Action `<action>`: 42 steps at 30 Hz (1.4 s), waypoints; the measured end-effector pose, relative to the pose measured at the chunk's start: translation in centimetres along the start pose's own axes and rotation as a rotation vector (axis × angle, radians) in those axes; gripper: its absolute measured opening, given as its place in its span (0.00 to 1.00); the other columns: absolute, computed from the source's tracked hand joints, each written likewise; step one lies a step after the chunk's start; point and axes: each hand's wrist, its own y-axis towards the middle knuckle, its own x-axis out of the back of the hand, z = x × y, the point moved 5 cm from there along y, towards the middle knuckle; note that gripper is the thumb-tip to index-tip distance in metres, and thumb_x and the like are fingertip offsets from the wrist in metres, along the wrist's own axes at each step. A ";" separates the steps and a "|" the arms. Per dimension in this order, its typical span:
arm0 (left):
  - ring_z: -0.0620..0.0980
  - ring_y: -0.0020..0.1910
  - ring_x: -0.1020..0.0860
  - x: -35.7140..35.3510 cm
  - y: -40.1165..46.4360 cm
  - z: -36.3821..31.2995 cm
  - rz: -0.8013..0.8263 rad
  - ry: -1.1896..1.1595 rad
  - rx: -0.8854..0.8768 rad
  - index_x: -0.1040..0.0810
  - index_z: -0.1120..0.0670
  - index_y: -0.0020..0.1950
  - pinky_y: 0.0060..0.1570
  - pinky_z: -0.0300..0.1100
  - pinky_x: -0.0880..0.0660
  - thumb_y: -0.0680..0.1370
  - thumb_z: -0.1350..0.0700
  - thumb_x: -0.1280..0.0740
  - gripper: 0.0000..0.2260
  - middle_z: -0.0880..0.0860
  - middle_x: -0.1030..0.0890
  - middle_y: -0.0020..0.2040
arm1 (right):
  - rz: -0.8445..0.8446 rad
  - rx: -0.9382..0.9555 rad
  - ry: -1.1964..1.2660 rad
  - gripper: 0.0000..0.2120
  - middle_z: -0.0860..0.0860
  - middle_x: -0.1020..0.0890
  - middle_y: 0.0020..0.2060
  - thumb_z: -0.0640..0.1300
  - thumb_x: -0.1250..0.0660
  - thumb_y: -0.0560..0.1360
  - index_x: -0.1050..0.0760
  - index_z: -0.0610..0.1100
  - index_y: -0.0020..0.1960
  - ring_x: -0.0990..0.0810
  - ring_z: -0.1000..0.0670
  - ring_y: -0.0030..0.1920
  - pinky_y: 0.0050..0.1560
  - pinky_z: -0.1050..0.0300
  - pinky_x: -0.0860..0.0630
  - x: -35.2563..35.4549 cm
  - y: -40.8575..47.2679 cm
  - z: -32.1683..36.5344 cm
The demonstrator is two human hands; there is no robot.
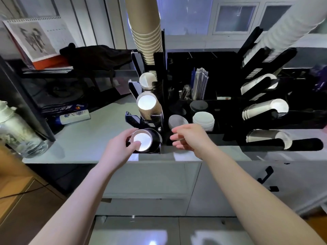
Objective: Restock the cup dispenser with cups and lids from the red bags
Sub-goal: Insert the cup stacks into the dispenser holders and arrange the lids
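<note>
A black cup dispenser point(160, 71) stands on the pale counter, its slots holding stacks of cups. My left hand point(122, 144) grips the rim of the black cup stack point(144, 141) in the lowest left slot, thumb on the white inside. Above it sit a brown ribbed cup stack point(147, 105) and a tall brown stack point(145, 32) rising from the top slot. My right hand point(190, 137) hovers with relaxed fingers, holding nothing, in front of the lid bays with grey lids point(177, 121), white lids point(203, 119) and black lids point(199, 105). White cup stacks point(265, 108) fill the right slots. No red bags are in view.
A compartment of stirrers and sachets point(200, 84) sits behind the lids. On the counter point(99, 131) lies a white and blue tube point(75, 116). A glass jar point(17, 131) stands at the left edge. A shelf at the back left holds a calendar point(37, 38) and dark cloth point(95, 55).
</note>
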 end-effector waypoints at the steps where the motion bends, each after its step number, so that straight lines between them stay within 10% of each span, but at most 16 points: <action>1: 0.40 0.51 0.23 0.0 0.2 0.0 -0.011 -0.009 0.014 0.25 0.41 0.61 0.47 0.39 0.26 0.75 0.55 0.33 0.17 0.39 0.20 0.51 | 0.006 0.002 -0.005 0.10 0.46 0.17 0.39 0.37 0.42 0.79 0.22 0.42 0.50 0.20 0.49 0.35 0.35 0.63 0.22 0.1 0.2 -0.1; 22: 0.33 0.47 0.22 5.5 2.2 -7.5 -0.329 -0.006 -0.105 0.20 0.48 0.54 0.51 0.37 0.26 0.76 0.56 0.33 0.08 0.39 0.19 0.45 | 0.120 0.282 -0.105 0.07 0.47 0.17 0.37 0.39 0.37 0.77 0.21 0.45 0.45 0.23 0.51 0.33 0.30 0.67 0.28 0.9 1.0 7.2; 28: 0.33 0.46 0.23 7.8 4.3 -11.9 -0.411 0.007 -0.191 0.20 0.49 0.55 0.46 0.26 0.31 0.77 0.55 0.33 0.09 0.42 0.19 0.46 | 0.120 0.491 -0.187 0.07 0.48 0.16 0.40 0.38 0.36 0.75 0.20 0.45 0.47 0.22 0.54 0.34 0.36 0.65 0.26 1.5 1.4 12.7; 42: 0.44 0.55 0.21 9.3 12.1 -10.6 -0.369 -0.195 -0.214 0.30 0.49 0.68 0.58 0.42 0.25 0.73 0.57 0.28 0.25 0.47 0.22 0.57 | -0.155 0.713 -0.308 0.15 0.56 0.16 0.42 0.39 0.28 0.69 0.21 0.49 0.55 0.17 0.57 0.46 0.57 0.49 0.22 1.6 7.0 17.4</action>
